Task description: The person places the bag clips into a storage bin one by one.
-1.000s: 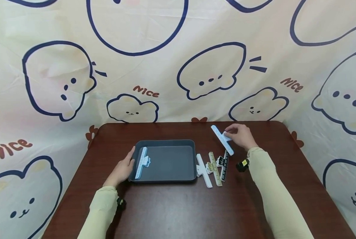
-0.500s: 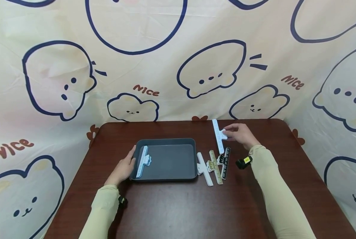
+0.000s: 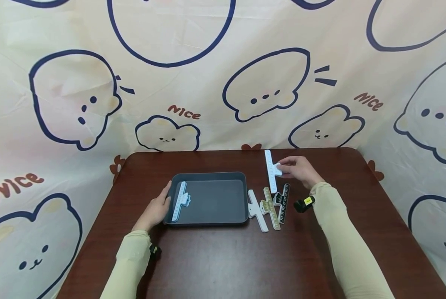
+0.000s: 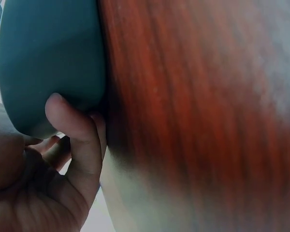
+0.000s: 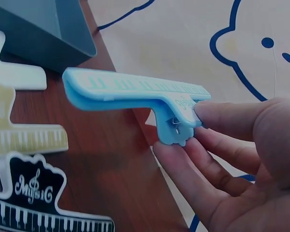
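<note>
My right hand (image 3: pixel 300 169) pinches a light blue bag clip (image 5: pixel 130 87) by its handle tabs, thumb on one side and fingers on the other. The clip is off the table, its long piano-key bar facing left. At the dark grey tray (image 3: pixel 217 203), my left hand (image 3: pixel 154 212) holds the left side; in the left wrist view the thumb (image 4: pixel 70 118) lies against the tray's outer wall near a corner. A second light blue clip (image 3: pixel 179 202) lies inside the tray, along its left side.
Right of the tray lie a white clip (image 3: pixel 258 211), a gold clip (image 3: pixel 272 209) and a black clip (image 5: pixel 36 191) marked with music lettering, side by side. The brown table (image 3: pixel 208 265) ends at a cartoon-printed cloth (image 3: pixel 208 91) behind.
The light blue clip in my right hand has moved slightly left and turned from slanted to nearly upright in the head view. My left hand stays at the tray.
</note>
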Motion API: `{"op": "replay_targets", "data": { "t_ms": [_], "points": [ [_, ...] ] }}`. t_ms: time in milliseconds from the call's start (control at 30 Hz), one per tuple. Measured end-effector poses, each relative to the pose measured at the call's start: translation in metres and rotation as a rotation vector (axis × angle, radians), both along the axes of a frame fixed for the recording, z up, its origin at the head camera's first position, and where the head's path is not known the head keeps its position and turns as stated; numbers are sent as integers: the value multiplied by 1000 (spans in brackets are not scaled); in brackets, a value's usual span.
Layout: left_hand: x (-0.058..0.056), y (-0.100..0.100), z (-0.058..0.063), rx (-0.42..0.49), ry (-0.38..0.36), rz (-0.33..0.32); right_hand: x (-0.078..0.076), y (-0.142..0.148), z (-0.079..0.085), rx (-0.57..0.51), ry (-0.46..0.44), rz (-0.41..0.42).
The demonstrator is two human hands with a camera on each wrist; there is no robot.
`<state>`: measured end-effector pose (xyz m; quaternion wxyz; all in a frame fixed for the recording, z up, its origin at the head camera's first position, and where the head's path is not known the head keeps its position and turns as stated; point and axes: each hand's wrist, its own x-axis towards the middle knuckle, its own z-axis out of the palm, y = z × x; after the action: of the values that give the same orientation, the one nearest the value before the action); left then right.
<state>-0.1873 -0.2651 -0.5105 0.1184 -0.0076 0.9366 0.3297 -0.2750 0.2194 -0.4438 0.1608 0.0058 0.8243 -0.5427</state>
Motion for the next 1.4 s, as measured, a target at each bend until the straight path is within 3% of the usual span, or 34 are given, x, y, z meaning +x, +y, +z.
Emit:
{"op": "replay_targets", "data": {
  "t_ms": [467, 800, 1400],
  "points": [
    [0, 1, 2, 9, 1, 4, 3, -27, 13, -108, -2, 66],
    [0, 2, 2, 9, -14, 5, 4, -31, 4, -146, -79, 76],
    [2, -1, 1, 38, -19, 18, 4, -70, 2, -165, -59, 123]
  ]
}}
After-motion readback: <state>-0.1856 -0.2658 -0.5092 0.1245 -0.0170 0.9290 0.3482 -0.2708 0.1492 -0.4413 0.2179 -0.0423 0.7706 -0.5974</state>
